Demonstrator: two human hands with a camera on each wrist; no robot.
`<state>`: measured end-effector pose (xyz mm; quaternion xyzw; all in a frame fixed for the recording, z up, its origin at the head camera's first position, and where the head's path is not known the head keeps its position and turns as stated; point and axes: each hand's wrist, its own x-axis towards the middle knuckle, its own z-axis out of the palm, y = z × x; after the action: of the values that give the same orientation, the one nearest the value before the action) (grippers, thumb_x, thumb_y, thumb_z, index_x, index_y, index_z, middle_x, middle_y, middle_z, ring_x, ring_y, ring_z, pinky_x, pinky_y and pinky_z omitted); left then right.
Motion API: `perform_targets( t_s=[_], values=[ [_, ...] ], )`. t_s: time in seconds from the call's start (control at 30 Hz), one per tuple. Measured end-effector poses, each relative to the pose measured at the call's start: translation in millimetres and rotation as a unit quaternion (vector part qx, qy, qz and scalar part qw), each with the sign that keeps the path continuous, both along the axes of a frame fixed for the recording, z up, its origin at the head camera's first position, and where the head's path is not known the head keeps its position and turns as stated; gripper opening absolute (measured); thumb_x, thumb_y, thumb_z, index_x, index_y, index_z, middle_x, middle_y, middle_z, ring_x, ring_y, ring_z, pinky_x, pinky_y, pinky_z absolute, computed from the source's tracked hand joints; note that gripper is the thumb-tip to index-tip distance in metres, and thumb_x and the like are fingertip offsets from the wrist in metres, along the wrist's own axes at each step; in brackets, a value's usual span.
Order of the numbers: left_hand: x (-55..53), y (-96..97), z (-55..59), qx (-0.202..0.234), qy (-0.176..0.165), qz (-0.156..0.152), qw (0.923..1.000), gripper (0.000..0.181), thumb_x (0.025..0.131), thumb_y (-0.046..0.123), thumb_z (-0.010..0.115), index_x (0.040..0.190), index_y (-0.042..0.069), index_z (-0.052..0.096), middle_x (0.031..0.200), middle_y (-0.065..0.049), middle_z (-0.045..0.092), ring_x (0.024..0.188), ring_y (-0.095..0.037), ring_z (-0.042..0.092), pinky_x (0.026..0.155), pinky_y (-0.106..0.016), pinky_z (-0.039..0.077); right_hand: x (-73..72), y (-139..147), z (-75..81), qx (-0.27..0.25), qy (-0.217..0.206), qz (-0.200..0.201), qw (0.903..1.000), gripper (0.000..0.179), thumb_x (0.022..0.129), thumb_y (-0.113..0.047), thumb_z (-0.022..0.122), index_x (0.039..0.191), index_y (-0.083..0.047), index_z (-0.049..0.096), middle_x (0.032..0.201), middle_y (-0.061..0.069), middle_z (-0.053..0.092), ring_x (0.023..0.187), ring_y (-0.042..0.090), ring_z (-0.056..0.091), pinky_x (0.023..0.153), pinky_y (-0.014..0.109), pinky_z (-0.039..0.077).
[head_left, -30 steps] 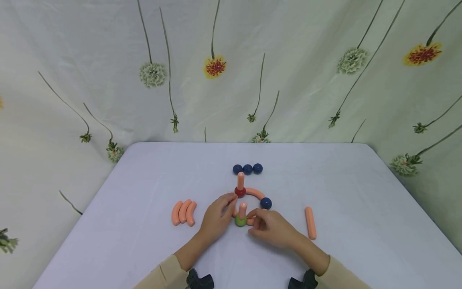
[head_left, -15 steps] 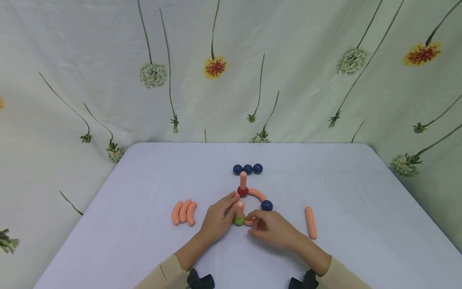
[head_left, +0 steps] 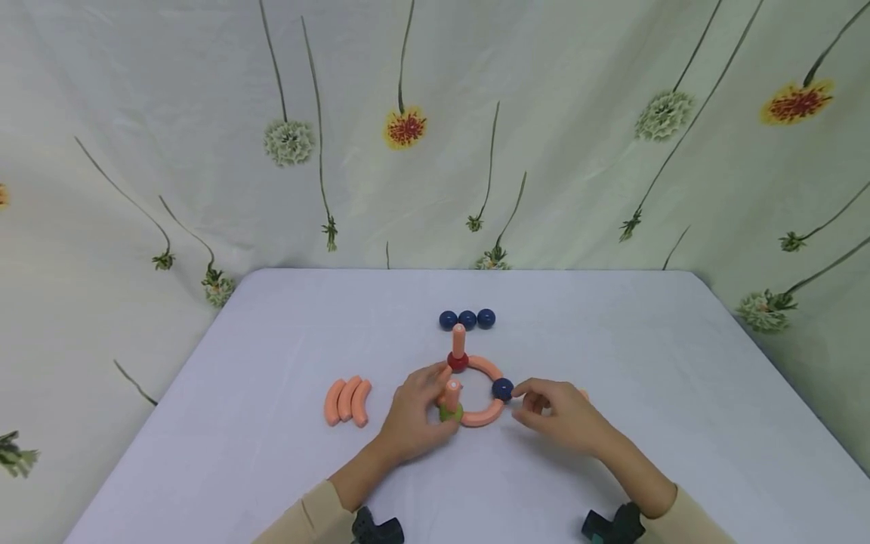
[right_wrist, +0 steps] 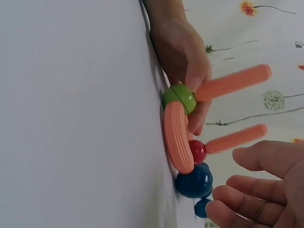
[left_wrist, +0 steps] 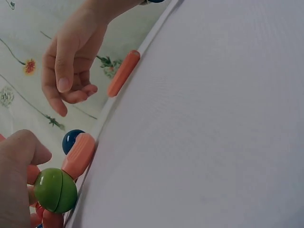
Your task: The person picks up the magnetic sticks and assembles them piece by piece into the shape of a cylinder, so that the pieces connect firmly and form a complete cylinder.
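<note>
A ring of curved orange sticks and balls lies mid-table. Its green ball and red ball each bear an upright straight orange stick. My left hand is around the ring's left side, thumb and fingers holding the green ball; it hides part of that side. Beside the ring's dark blue ball is my right hand, its fingers loosely bent with nothing held. The right wrist view shows a gap between these fingers and the ball.
Behind the ring, several dark blue balls stand in a row. Several curved orange sticks lie at the left. A straight orange stick lies to the right, mostly hidden behind the right hand in the head view. A flowered cloth hangs behind the table.
My right hand has let go of the near curved stick and moved right, beside the blue ball. My left thumb has come down to the green ball. The red ball has shifted slightly right.
</note>
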<state>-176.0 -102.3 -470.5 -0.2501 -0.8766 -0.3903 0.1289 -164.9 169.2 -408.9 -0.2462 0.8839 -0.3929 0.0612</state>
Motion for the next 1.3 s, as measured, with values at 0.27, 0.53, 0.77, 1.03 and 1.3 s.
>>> perform_targets(
  t_s=[0.27,0.53,0.77,1.03,1.3],
  values=[
    [6.3,1.0,-0.8,-0.007,-0.031,-0.01,0.9994,0.021,0.081,0.038,0.074,0.095,0.023,0.072,0.142,-0.014,0.048,0.133,-0.035,0.038,0.103,-0.061,0.031,13.9,40.4,-3.2,0.009,-0.009,-0.129,0.9916,0.025,0.09,-0.019,0.069,0.109,-0.004,0.063,0.068,-0.003,0.054,0.053,0.011,0.051,0.055,0.026,0.044],
    [7.1,3.2,0.7,-0.003,-0.037,-0.017,0.9992,0.017,0.082,0.039,0.075,0.09,0.025,0.069,0.141,-0.017,0.047,0.13,-0.04,0.042,0.1,-0.064,0.032,21.0,63.3,-16.9,0.048,0.003,-0.24,0.9696,0.033,0.09,-0.022,0.067,0.113,0.001,0.063,0.079,0.002,0.052,0.07,0.016,0.047,0.058,0.028,0.042],
    [1.6,-0.5,3.3,-0.013,-0.032,-0.006,0.9994,0.016,0.083,0.038,0.074,0.091,0.025,0.069,0.142,-0.015,0.046,0.13,-0.038,0.043,0.101,-0.063,0.032,12.4,62.2,-24.0,0.06,-0.022,-0.249,0.9664,0.039,0.089,-0.023,0.067,0.116,0.004,0.059,0.078,0.003,0.054,0.068,0.017,0.048,0.06,0.03,0.041],
    [3.4,-1.1,2.2,0.001,-0.045,-0.017,0.9989,0.016,0.083,0.036,0.073,0.093,0.024,0.07,0.143,-0.015,0.044,0.129,-0.04,0.043,0.099,-0.066,0.031,14.5,59.9,-28.3,0.057,-0.033,-0.249,0.9664,0.042,0.086,-0.021,0.07,0.118,0.002,0.057,0.075,0.002,0.052,0.063,0.015,0.047,0.055,0.027,0.04],
    [2.5,0.5,2.1,0.003,-0.041,-0.015,0.9991,0.015,0.082,0.035,0.073,0.093,0.024,0.07,0.142,-0.017,0.044,0.129,-0.041,0.041,0.1,-0.066,0.03,12.9,59.4,-30.1,0.059,-0.033,-0.243,0.9678,0.047,0.085,-0.022,0.072,0.121,0.003,0.054,0.073,0.002,0.051,0.061,0.016,0.047,0.053,0.027,0.039]
  ],
)
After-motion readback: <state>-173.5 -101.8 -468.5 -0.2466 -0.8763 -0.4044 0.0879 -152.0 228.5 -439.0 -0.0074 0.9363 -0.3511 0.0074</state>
